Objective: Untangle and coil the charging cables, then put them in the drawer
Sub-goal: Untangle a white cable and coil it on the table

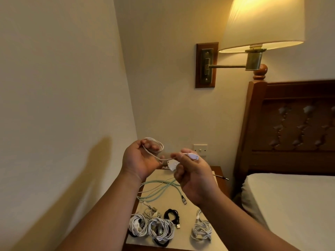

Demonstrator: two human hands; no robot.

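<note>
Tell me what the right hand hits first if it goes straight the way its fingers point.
Probably the wall near the switch plate. The right hand, pinching the white cable, points up and away. The left hand looks off to the side. Depth is unclear.

Lit wall lamp (262, 24), wooden headboard (290, 124)

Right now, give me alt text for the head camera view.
The left hand holds a looped white cable above a nightstand while the right hand pinches its plug end. A loose green cable and coiled bundles lie below.
</note>
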